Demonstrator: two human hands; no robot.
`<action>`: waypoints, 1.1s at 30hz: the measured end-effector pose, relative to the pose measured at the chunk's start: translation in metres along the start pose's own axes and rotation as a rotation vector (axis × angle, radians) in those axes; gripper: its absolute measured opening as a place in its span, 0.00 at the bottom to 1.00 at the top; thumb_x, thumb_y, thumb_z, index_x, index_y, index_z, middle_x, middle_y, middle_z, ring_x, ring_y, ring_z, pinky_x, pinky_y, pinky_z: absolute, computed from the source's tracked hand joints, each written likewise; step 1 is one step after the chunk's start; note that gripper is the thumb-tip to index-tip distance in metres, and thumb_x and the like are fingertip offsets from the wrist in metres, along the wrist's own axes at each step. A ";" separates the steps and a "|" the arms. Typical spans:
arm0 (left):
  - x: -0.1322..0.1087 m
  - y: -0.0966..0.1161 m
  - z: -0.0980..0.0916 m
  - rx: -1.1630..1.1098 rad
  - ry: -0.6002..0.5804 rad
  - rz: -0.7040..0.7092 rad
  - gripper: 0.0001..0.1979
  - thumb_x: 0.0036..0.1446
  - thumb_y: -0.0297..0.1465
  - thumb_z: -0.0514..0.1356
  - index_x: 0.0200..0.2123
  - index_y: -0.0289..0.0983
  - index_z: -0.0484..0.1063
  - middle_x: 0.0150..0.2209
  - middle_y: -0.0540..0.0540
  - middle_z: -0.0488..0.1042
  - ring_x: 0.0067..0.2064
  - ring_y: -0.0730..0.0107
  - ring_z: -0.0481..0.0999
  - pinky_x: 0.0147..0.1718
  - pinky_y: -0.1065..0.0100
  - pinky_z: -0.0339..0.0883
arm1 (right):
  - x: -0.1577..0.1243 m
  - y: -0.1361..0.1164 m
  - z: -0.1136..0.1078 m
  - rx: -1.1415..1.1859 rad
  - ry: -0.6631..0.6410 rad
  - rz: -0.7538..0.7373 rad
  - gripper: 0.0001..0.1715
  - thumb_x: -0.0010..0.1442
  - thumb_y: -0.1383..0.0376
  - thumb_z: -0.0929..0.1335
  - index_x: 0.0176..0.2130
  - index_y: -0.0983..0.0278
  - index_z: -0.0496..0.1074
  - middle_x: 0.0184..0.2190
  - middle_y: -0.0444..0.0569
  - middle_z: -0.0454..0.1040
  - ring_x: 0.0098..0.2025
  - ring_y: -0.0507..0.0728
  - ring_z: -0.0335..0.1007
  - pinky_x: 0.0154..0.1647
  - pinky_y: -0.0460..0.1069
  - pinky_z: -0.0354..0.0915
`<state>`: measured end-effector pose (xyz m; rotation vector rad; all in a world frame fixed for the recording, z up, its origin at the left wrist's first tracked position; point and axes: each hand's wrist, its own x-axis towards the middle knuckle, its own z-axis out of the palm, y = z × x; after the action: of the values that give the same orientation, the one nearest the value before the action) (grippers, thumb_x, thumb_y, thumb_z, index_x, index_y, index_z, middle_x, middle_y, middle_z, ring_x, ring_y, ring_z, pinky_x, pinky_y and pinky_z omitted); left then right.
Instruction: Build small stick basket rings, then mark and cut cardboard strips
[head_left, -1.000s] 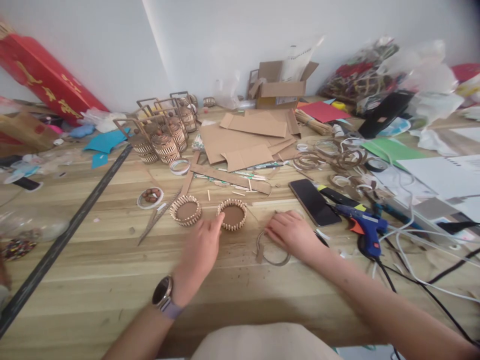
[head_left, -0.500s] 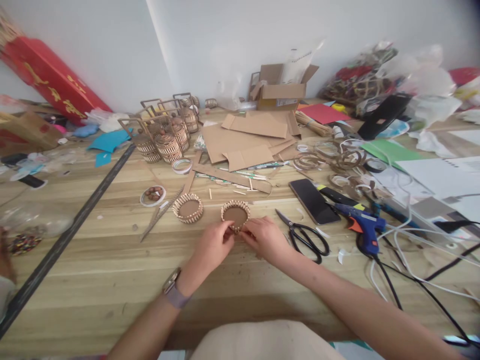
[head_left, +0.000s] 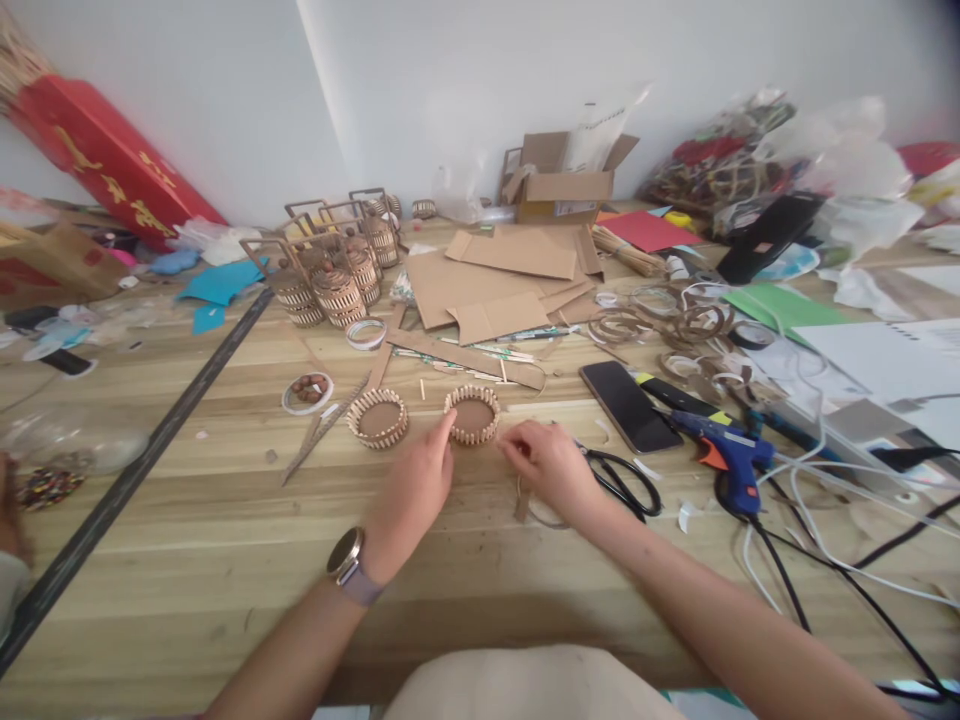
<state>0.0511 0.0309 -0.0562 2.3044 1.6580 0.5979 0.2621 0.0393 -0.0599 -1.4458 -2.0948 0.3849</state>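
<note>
My left hand point(head_left: 414, 487), with a watch on its wrist, lies on the wooden table point(head_left: 225, 560) with fingers stretched out. Its fingertips touch the left side of a small round slatted cardboard basket point(head_left: 472, 414). A second basket of the same kind point(head_left: 379, 418) sits just left of it. My right hand point(head_left: 551, 466) rests to the right of the first basket, fingers curled inward. It lies over a thin cardboard ring point(head_left: 534, 512). What the fingers pinch is hidden. Black scissors point(head_left: 624, 481) lie right beside that hand.
A phone point(head_left: 628, 404), a blue glue gun point(head_left: 724, 450) and cables lie to the right. Cardboard sheets point(head_left: 495, 280), an open box point(head_left: 562, 180) and finished basket models point(head_left: 334, 285) stand behind. A long ruler point(head_left: 142, 460), a bead dish point(head_left: 307, 390) and a metal ruler are on the left.
Both hands were together at the front of the basket. Now the right hand has drawn back right over the cardboard ring, and the left has slid to the basket's left side.
</note>
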 end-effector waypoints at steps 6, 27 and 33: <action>-0.012 0.023 -0.027 -0.081 0.007 -0.074 0.16 0.65 0.31 0.54 0.52 0.35 0.75 0.36 0.41 0.80 0.34 0.61 0.78 0.33 0.65 0.66 | -0.005 -0.005 -0.050 0.282 0.178 0.210 0.14 0.64 0.55 0.64 0.32 0.61 0.71 0.28 0.47 0.75 0.31 0.56 0.70 0.33 0.49 0.63; -0.035 0.067 -0.039 -1.342 0.013 -0.623 0.15 0.44 0.41 0.67 0.22 0.37 0.68 0.18 0.51 0.72 0.15 0.79 0.64 0.13 0.75 0.56 | -0.047 -0.041 -0.068 0.591 -0.176 0.141 0.14 0.63 0.59 0.65 0.27 0.60 0.67 0.23 0.43 0.68 0.25 0.52 0.62 0.26 0.46 0.59; -0.034 0.065 -0.033 -1.258 0.002 -0.666 0.16 0.43 0.43 0.66 0.21 0.38 0.66 0.17 0.51 0.72 0.14 0.78 0.64 0.12 0.75 0.56 | -0.049 -0.024 -0.073 0.576 -0.215 0.224 0.16 0.63 0.56 0.66 0.26 0.60 0.67 0.21 0.43 0.69 0.24 0.52 0.63 0.24 0.46 0.59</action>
<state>0.0818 -0.0241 -0.0056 0.8187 1.2772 1.0316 0.3004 -0.0210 -0.0026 -1.3200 -1.7601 1.1689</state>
